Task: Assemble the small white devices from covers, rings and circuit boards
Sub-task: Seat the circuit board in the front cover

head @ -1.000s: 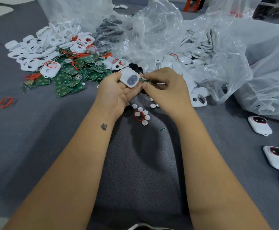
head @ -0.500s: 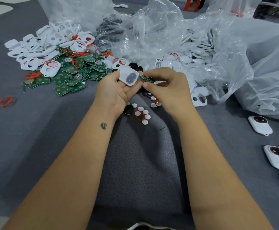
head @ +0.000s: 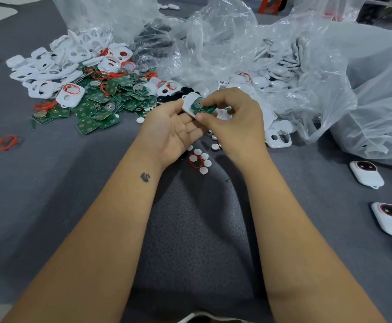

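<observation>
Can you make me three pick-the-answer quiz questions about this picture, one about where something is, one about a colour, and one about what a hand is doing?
1. Where is the pile of loose green square circuit boards?
A. left of the hands
B. right of the hands
C. inside a clear bag

2. What colour is the thin rubber ring lying alone on the grey cloth at far left?
A. blue
B. red
C. yellow

3. What is the right hand doing?
A. lying flat on the cloth
B. pointing at a bag
C. pinching a green circuit board over the white plastic cover

Answers: 1 A, the boards spread out left of the left hand. 2 B, the ring is plainly red. 3 C, thumb and fingers grip the board on the cover that the left hand holds.
</observation>
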{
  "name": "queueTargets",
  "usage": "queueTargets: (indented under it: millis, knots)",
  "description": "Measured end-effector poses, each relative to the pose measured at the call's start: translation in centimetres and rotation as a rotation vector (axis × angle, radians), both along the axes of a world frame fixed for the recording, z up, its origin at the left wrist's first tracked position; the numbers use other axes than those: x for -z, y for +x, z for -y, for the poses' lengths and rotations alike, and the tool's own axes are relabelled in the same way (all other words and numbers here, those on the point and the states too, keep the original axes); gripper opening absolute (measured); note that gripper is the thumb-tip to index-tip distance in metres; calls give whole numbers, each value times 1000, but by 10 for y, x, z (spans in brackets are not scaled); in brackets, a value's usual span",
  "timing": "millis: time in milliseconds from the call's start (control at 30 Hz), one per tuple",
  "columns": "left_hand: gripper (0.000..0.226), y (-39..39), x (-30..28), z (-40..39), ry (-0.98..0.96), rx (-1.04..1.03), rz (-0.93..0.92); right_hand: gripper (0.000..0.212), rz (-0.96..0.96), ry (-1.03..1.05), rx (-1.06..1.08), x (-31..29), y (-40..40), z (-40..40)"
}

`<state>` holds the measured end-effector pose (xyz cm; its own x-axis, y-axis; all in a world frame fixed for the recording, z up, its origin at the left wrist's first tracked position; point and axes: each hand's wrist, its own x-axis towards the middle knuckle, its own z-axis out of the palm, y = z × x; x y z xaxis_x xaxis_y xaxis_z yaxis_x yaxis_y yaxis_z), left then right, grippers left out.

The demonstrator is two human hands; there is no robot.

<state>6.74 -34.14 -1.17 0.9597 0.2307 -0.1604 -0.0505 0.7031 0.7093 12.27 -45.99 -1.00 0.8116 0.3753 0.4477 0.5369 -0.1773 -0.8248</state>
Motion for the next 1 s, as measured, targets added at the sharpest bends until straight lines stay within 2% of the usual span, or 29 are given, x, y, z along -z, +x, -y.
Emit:
queueTargets:
  millis: [567,1000]
  knots:
    - [33,-2,-3,4,-3,94,25,17,43,-21,18,-2,0,0]
    - [35,-2,-2,5,3,77,22,15,104,-106,46,1,1,1]
